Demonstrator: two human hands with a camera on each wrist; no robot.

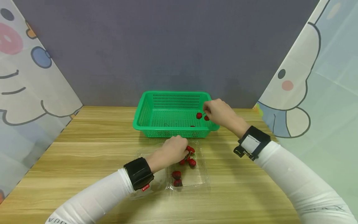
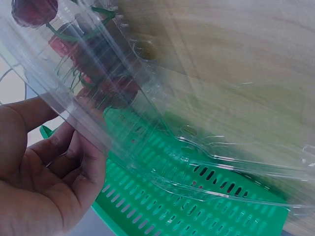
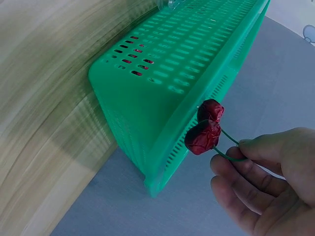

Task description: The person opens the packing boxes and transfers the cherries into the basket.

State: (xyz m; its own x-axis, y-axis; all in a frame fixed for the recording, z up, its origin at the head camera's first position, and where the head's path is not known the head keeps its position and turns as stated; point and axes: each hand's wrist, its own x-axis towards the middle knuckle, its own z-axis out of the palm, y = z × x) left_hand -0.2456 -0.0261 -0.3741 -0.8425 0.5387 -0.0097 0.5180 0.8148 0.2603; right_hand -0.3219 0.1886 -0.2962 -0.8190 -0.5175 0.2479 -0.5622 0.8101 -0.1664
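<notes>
My right hand (image 1: 219, 112) is over the right end of the green basket (image 1: 138, 115). Its thumb and forefinger pinch the thin green stems of two dark red cherries (image 3: 203, 137), which hang beside the basket's rim in the right wrist view. My left hand (image 1: 174, 150) reaches down to a clear plastic clamshell box (image 1: 195, 180), fingers curled and fingertips right at a cluster of cherries (image 1: 192, 162). In the left wrist view the clear wall crosses in front of the fingers (image 2: 91, 169) and more cherries (image 2: 115, 91); I cannot tell what the fingertips grip.
Two cherries (image 1: 176, 179) lie apart in the box's near end. The open lid (image 1: 156, 183) is spread flat to the left on the wooden table (image 1: 92, 149). A cherry (image 1: 192, 126) shows inside the basket. A grey wall (image 1: 167, 46) rises behind it.
</notes>
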